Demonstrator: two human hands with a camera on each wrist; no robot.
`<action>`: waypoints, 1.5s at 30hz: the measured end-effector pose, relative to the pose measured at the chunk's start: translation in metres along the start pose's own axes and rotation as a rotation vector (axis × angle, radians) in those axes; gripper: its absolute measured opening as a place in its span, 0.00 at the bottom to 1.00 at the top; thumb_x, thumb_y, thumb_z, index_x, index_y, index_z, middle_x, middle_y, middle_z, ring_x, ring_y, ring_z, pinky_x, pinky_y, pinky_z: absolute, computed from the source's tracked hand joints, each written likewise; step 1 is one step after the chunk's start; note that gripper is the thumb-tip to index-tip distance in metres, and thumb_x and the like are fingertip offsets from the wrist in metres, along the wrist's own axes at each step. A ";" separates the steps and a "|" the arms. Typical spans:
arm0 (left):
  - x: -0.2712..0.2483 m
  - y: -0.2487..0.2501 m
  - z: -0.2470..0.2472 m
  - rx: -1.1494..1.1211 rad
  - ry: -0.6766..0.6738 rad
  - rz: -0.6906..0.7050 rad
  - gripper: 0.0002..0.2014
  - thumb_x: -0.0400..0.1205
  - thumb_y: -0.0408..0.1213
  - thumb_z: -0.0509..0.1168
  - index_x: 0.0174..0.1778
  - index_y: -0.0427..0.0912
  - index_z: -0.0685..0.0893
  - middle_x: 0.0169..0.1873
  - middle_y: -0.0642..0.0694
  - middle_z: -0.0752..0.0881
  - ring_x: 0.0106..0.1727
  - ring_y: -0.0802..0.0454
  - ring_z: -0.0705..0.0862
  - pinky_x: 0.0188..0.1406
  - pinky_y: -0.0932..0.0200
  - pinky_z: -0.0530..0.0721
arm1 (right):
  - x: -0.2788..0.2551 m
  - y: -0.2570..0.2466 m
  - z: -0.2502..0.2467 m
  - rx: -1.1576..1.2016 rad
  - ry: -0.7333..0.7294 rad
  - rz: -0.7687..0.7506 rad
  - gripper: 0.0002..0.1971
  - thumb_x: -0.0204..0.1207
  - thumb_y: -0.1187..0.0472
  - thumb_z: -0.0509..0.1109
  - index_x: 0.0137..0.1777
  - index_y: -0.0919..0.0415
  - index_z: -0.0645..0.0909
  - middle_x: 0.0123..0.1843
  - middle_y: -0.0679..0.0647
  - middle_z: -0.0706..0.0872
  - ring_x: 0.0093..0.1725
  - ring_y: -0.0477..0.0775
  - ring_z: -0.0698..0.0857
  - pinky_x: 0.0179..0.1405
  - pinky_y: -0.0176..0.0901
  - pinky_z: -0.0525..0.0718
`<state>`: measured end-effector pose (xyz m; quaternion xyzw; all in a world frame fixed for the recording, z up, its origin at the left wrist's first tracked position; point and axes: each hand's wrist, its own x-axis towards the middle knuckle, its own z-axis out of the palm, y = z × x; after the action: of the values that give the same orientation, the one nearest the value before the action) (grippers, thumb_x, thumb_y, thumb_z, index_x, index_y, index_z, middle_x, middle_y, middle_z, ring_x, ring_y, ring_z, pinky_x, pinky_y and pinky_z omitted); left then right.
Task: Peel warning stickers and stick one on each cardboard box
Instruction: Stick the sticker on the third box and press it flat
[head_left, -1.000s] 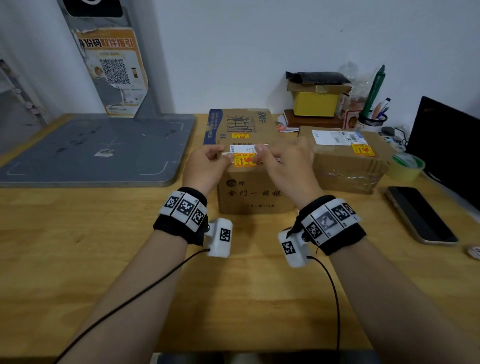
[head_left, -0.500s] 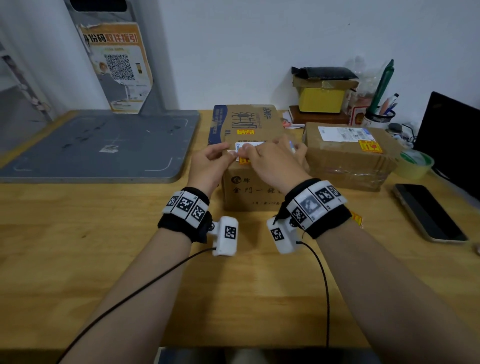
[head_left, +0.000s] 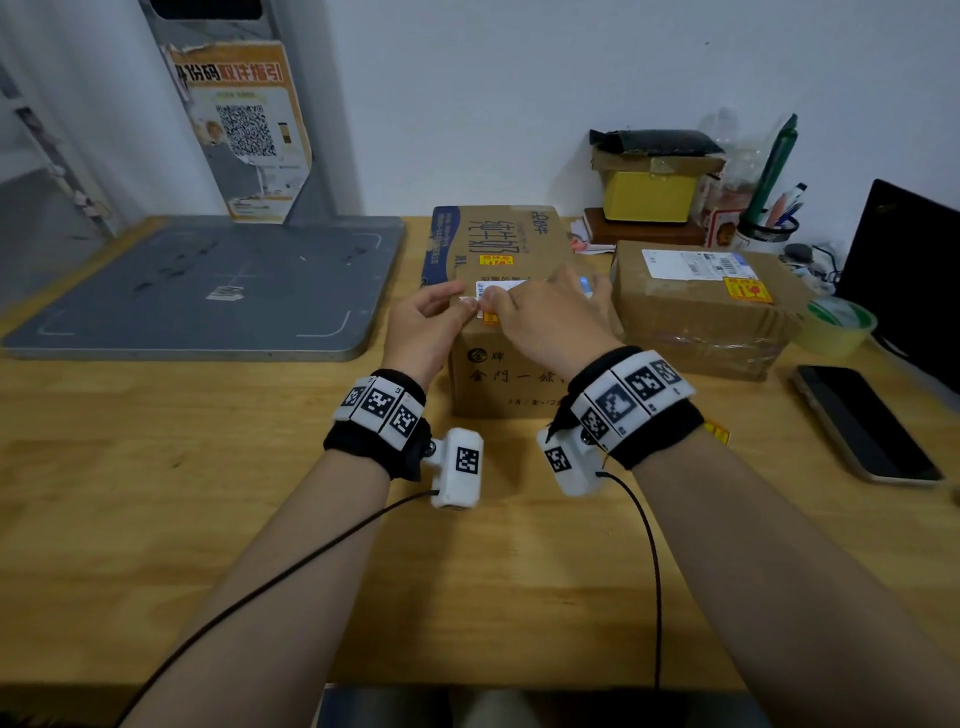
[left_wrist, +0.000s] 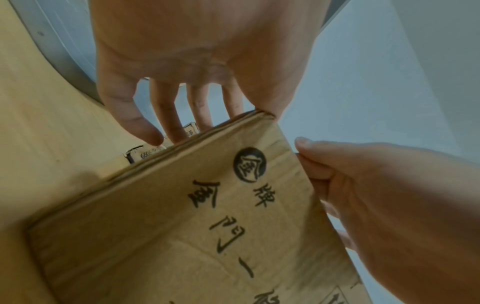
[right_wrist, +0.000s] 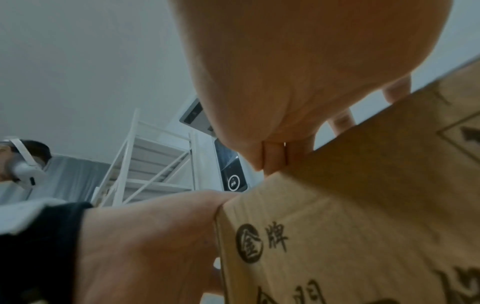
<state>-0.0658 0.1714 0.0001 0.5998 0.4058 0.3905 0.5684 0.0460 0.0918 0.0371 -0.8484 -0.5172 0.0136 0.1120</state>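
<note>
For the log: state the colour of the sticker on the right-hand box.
Yellow with red print, on the sticker; head view.

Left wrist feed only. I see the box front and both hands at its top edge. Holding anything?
Observer: Head view: left hand and right hand pinch a sticker strip, white and yellow, over the front box.
Operator: Other boxes done?
Observer: The taped box on the right carries a yellow sticker on top.
Operator: Rear one?
Observer: The rear box also shows a small yellow label on top.
</note>
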 end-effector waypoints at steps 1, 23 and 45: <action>-0.001 0.000 0.000 -0.002 0.001 -0.002 0.18 0.84 0.40 0.72 0.70 0.50 0.86 0.66 0.53 0.88 0.49 0.71 0.81 0.38 0.68 0.75 | 0.002 0.000 0.000 0.005 0.004 0.002 0.29 0.89 0.41 0.43 0.60 0.44 0.88 0.68 0.50 0.86 0.80 0.57 0.65 0.79 0.78 0.49; -0.007 0.003 0.003 -0.033 0.013 -0.014 0.17 0.84 0.40 0.71 0.70 0.51 0.86 0.62 0.54 0.88 0.47 0.69 0.81 0.37 0.67 0.75 | -0.002 0.017 -0.004 0.002 0.030 0.042 0.28 0.87 0.40 0.45 0.61 0.44 0.88 0.65 0.54 0.86 0.79 0.58 0.67 0.75 0.72 0.57; -0.012 0.008 0.003 -0.068 0.015 -0.079 0.17 0.84 0.39 0.72 0.70 0.52 0.85 0.57 0.53 0.85 0.43 0.66 0.82 0.29 0.69 0.76 | -0.008 0.025 -0.015 -0.017 -0.015 0.060 0.28 0.88 0.40 0.46 0.66 0.48 0.86 0.72 0.56 0.83 0.81 0.61 0.64 0.75 0.74 0.58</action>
<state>-0.0671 0.1593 0.0083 0.5609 0.4199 0.3857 0.6003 0.0662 0.0709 0.0462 -0.8642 -0.4926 0.0189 0.1005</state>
